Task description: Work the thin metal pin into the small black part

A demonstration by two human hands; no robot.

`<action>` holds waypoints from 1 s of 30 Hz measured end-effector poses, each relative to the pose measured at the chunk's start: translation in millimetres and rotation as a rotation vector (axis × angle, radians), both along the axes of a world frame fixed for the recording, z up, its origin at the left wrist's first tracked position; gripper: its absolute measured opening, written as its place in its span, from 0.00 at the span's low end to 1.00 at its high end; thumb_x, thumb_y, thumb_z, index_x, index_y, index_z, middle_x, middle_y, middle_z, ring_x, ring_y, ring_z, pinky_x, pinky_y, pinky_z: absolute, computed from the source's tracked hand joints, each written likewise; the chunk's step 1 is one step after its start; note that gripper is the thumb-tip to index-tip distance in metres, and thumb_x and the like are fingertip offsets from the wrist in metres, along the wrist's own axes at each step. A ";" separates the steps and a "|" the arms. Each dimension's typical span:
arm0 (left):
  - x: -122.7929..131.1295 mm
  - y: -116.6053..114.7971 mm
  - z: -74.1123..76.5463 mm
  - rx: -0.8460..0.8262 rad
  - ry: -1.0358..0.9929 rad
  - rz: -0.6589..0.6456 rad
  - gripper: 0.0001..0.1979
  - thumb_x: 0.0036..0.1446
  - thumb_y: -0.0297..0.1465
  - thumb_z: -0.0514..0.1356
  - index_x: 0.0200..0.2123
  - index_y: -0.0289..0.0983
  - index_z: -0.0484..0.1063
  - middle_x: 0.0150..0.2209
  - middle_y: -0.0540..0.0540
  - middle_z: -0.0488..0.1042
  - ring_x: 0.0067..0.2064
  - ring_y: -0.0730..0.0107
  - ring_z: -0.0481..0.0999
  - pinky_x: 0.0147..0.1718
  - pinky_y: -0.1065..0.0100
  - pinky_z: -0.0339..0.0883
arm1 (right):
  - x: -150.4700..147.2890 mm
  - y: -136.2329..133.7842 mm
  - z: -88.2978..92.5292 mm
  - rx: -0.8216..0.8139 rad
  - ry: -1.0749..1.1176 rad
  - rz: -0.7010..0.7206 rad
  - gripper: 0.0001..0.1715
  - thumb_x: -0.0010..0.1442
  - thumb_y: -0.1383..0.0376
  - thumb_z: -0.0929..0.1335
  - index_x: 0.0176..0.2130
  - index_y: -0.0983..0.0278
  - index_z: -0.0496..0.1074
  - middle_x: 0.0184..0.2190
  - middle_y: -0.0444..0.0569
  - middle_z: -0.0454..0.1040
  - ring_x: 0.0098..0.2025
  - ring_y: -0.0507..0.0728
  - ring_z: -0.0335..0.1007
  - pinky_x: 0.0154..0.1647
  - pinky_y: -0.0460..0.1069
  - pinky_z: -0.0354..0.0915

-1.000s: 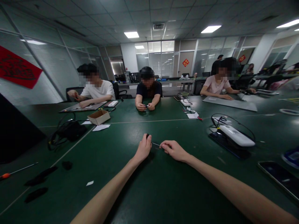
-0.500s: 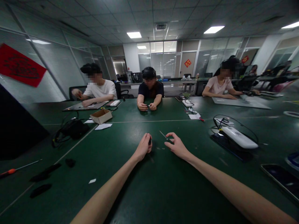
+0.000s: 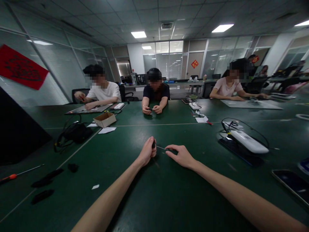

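My left hand [image 3: 146,152] is closed around a small black object [image 3: 153,143], held upright above the green table [image 3: 178,199]; most of it is hidden by the fingers. To its right, my right hand [image 3: 180,155] pinches a thin metal rod [image 3: 161,148] between thumb and fingertips. The rod points left, and its far end reaches the black object or lies just beside it; contact cannot be made out. Several dark pieces [image 3: 42,196] lie on the table at the left, near a screwdriver [image 3: 14,176] with an orange-red handle.
An open cardboard box [image 3: 105,120] and a black cabled bundle [image 3: 74,132] are ahead on the left. At the right lie a white device [image 3: 249,141] with black cable and a phone [image 3: 293,185]. Three people sit across the table, their hands well away from mine.
My right hand has moved slightly left and the rod has swung down, bringing its tip from open air to the black object. My left hand stays nearly in place.
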State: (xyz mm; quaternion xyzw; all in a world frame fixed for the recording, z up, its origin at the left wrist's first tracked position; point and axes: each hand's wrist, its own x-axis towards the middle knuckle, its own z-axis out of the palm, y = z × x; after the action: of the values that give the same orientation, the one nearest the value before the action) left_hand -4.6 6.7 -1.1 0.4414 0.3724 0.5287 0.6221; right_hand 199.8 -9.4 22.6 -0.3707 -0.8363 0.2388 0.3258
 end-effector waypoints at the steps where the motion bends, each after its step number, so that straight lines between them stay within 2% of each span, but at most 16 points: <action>1: 0.1 -0.3 0.6 -0.004 0.001 0.000 0.21 0.55 0.51 0.51 0.35 0.39 0.58 0.16 0.59 0.48 0.13 0.83 0.46 0.13 0.79 0.40 | 0.2 -0.1 0.1 0.007 -0.001 0.006 0.17 0.61 0.56 0.63 0.45 0.60 0.72 0.37 0.46 0.75 0.37 0.53 0.70 0.38 0.49 0.64; 12: 0.5 0.8 -0.2 0.015 0.068 -0.017 0.19 0.55 0.50 0.52 0.34 0.38 0.59 0.15 0.59 0.48 0.13 0.82 0.46 0.11 0.79 0.39 | 1.0 1.9 -3.3 0.080 0.034 0.032 0.17 0.60 0.58 0.64 0.48 0.59 0.71 0.43 0.46 0.74 0.44 0.55 0.70 0.47 0.51 0.64; 19: 1.2 1.5 -1.7 0.019 0.123 -0.015 0.20 0.56 0.50 0.50 0.34 0.38 0.59 0.14 0.59 0.50 0.13 0.82 0.46 0.11 0.79 0.39 | 0.5 -1.1 -7.5 0.200 -0.039 0.019 0.16 0.60 0.62 0.64 0.49 0.61 0.69 0.42 0.49 0.73 0.41 0.55 0.70 0.45 0.51 0.65; 24: 1.6 2.4 -3.3 0.044 0.145 -0.015 0.19 0.56 0.49 0.49 0.34 0.38 0.59 0.15 0.58 0.51 0.13 0.81 0.46 0.11 0.79 0.40 | -1.3 -7.4 -10.0 0.230 -0.123 -0.016 0.17 0.63 0.61 0.62 0.51 0.61 0.66 0.41 0.51 0.72 0.38 0.55 0.69 0.39 0.50 0.67; 30: 2.2 5.6 -4.9 0.022 0.153 -0.007 0.19 0.56 0.49 0.49 0.33 0.39 0.58 0.15 0.58 0.50 0.13 0.81 0.46 0.11 0.79 0.40 | -2.7 -9.0 -11.9 0.247 -0.162 -0.052 0.18 0.64 0.60 0.60 0.52 0.61 0.64 0.40 0.52 0.71 0.37 0.55 0.69 0.38 0.50 0.67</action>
State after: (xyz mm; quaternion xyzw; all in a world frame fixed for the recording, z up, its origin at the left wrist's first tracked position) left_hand -2.3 12.2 -6.0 0.4885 0.4115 0.4954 0.5887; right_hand 197.2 -18.4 10.7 -0.3676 -0.8729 0.0946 0.3065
